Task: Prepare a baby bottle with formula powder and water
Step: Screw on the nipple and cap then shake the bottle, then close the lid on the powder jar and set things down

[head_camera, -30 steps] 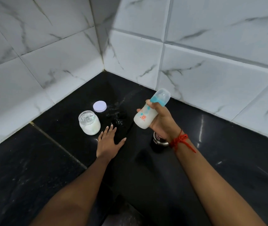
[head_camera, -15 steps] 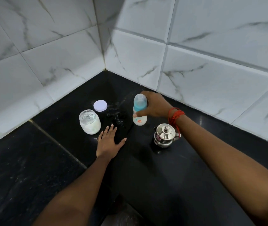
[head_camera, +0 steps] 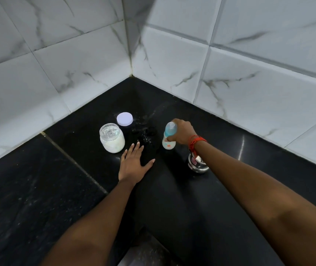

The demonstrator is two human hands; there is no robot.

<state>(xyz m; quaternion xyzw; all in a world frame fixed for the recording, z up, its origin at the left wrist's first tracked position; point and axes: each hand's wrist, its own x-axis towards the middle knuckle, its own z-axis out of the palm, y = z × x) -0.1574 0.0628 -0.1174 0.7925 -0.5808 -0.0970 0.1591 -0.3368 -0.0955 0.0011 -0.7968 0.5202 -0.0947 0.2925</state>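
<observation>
The baby bottle (head_camera: 169,139), filled with white liquid and topped by a blue collar and clear cap, stands upright on the black counter (head_camera: 172,198). My right hand (head_camera: 181,132) wraps around its right side, a red thread on the wrist. Flat on the counter, palm down with fingers spread, lies my left hand (head_camera: 134,164), holding nothing. Just beyond its fingertips stands the open glass jar of white formula powder (head_camera: 112,140). The jar's white lid (head_camera: 124,118) rests behind it.
A small steel pot (head_camera: 198,164) stands right of the bottle, partly hidden under my right forearm. Spilled droplets or powder (head_camera: 144,136) speckle the counter between jar and bottle. White marble-tiled walls (head_camera: 88,60) close the corner behind.
My right hand brought the tilted bottle down from above the steel pot and set it upright on the counter. The left hand stayed flat in place.
</observation>
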